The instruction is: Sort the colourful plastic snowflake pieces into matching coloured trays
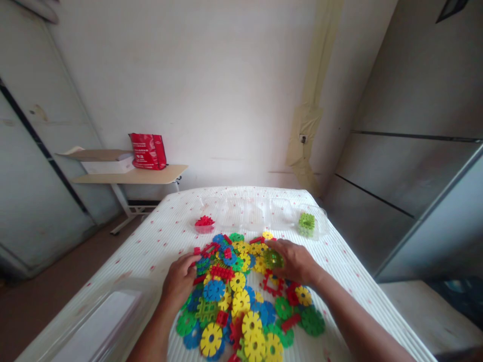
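Note:
A heap of plastic interlocking building pieces (241, 302) lies before me: notched discs in yellow, blue and green, with red and light green square and bar pieces among them. My right hand (296, 260) grips a light green square piece (273, 258) over the heap's right side, fingers curled over its far edge. Beneath that hand lies a red square frame (273, 284). At the heap's left edge, my left hand (180, 275) rests with thumb and fingers apart, fingertips close to a small red piece (196, 250). Its fingertips are partly hidden among the pieces.
Behind the heap stands a clear plastic tray (252, 213), with red pieces (205, 224) at its left end and light green pieces (307, 222) at its right. A clear lidded box (101, 322) is at front left. A side table (151, 174) holds a red bag (148, 152).

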`<state>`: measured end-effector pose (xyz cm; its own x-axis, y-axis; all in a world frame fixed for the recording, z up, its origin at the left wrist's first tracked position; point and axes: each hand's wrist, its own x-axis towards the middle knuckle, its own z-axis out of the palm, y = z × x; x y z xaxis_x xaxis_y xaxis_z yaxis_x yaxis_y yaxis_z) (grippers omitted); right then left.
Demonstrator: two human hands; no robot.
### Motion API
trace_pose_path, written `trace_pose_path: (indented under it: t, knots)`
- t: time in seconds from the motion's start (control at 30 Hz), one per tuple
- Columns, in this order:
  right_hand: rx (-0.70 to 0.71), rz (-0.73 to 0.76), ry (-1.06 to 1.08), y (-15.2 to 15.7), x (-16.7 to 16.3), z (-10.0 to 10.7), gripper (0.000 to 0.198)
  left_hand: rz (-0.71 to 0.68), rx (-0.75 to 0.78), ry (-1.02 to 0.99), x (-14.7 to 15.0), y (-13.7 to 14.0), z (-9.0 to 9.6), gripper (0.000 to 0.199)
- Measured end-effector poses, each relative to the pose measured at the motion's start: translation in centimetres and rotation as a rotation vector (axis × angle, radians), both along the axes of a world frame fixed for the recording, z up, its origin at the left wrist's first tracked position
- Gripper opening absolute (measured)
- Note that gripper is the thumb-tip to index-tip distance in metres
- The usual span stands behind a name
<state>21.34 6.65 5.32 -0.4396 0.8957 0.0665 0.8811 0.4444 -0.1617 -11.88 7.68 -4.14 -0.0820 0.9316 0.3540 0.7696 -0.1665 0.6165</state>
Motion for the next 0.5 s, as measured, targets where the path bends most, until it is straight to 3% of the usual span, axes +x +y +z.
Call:
trace_pose_path:
  t: [0.1, 0.17, 0.3, 0.5]
  knots:
    - [0.100, -0.101, 0.070, 1.7, 2.9, 1.6, 0.056, -0.001, 0.001, 0.002, -0.1, 0.1, -0.3, 0.032]
    - [0.172, -0.270, 0.061, 3.7, 5.6, 2.7, 0.052, 0.001, -0.003, 0.007, -0.2, 0.2, -0.5, 0.032]
    - [0.057, -0.540, -0.081, 8.8, 10.4, 4.2, 0.050, -0.004, -0.002, 0.010, -0.5, 0.5, -0.9, 0.033]
    - [-0.067, -0.641, -0.139, 14.0, 12.2, 3.4, 0.048, -0.004, 0.009, 0.041, -0.7, 0.4, -1.1, 0.035]
